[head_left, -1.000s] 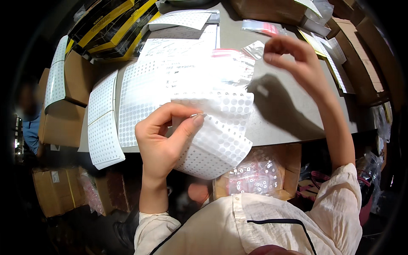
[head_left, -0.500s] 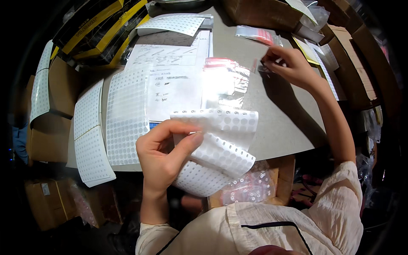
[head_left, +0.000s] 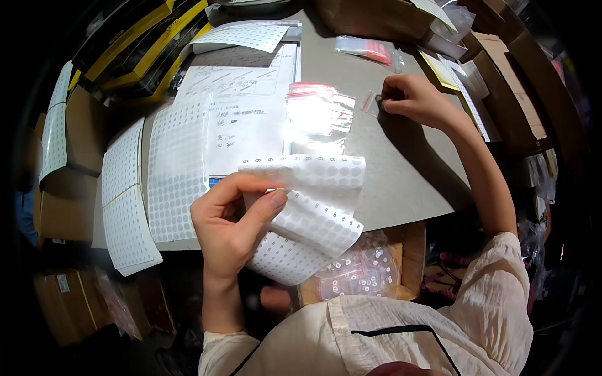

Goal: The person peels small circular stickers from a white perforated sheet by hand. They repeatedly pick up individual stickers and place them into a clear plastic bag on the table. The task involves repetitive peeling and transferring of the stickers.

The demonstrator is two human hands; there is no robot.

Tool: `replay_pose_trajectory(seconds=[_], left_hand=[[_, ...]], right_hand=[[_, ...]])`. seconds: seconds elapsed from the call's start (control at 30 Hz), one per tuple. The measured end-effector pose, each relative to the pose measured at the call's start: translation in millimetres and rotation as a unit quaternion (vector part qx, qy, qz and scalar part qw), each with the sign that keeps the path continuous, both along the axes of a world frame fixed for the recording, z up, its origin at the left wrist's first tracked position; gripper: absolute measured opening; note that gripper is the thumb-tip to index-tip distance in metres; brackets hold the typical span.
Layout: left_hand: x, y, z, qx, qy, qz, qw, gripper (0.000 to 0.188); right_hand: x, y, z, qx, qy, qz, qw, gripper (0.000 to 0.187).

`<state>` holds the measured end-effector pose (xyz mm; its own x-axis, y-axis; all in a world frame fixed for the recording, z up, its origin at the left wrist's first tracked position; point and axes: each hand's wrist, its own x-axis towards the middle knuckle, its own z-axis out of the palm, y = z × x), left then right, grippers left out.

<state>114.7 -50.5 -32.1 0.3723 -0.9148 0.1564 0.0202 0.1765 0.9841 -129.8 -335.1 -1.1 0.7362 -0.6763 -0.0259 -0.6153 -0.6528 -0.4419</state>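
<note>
Head cam: L hand (head_left: 229, 219) pinching curled wht sheet (head_left: 316, 220) w/ grey dots; R hand (head_left: 415, 101) grip unclear

Crinkled cream shirt (head_left: 382, 315) (black piping (head_left: 390, 330))

The hand-held sticker sheet (head_left: 326, 229) is smooth paper with slight sheen, the zip bags (head_left: 310, 116) are clear, glossy plastic, the tabletop (head_left: 407, 188) is smooth and matt, the carton (head_left: 412, 263) is matt cardboard, and the shirt (head_left: 301, 341) is crinkled cloth
</note>
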Motion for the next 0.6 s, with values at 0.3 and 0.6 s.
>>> replay_pose_trajectory(seconds=[0.3, 0.6], left_hand=[[-3.4, -0.5, -1.0, -0.005, -0.015, 0.011, 1.0, 0.011], [-6.6, -3.2, -2.1, -0.006, -0.066, 0.002, 0.998, 0.01]], right_hand=[[15.4, 41.1, 27.7, -0.194, 0.069, -0.043, 0.978, 0.018], [26.1, 100.0, 8.8, 0.107, -0.295, 0.171, 0.934, 0.021]])
